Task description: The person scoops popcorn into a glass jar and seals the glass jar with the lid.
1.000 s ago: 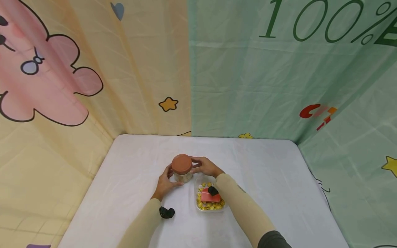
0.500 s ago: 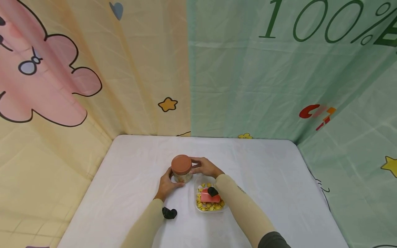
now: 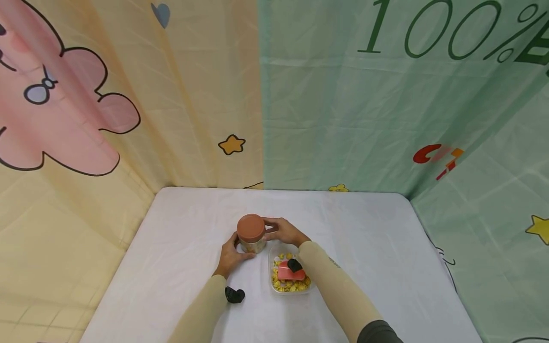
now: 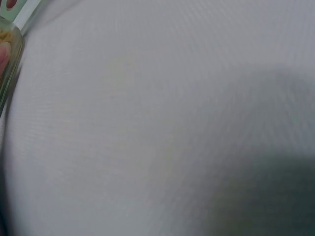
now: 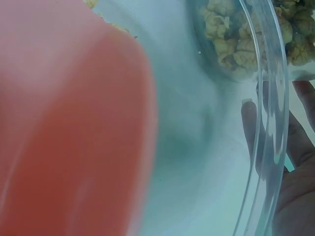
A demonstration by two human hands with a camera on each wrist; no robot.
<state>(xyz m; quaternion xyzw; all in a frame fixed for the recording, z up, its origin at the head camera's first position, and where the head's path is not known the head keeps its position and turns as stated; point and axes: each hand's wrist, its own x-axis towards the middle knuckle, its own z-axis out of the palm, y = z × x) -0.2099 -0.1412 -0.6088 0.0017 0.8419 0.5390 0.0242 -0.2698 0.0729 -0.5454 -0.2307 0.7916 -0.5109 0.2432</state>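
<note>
A small clear jar [image 3: 252, 246] with a brown-orange lid [image 3: 250, 227] stands on the white table [image 3: 364, 238], a little left of centre. My left hand [image 3: 231, 255] curls round the jar's near left side. My right hand [image 3: 283, 231] grips it from the right at lid height. In the left wrist view only a sliver of the jar [image 4: 8, 54] shows at the left edge. Just right of the jar sits a clear tub [image 3: 272, 284] of yellow popcorn-like pieces [image 3: 289, 286] with a pink-red scoop [image 3: 290, 272] lying in it.
Cartoon-print cloth walls stand behind the table and on both sides [image 3: 128, 119]. In the right wrist view the scoop [image 5: 74, 128] fills the left as a blur, beside the tub's rim [image 5: 269, 98], yellow pieces [image 5: 229, 44] and some fingers [image 5: 295, 187].
My left forearm has edged slightly to the right. Both hands stay on the jar, which has not moved.
</note>
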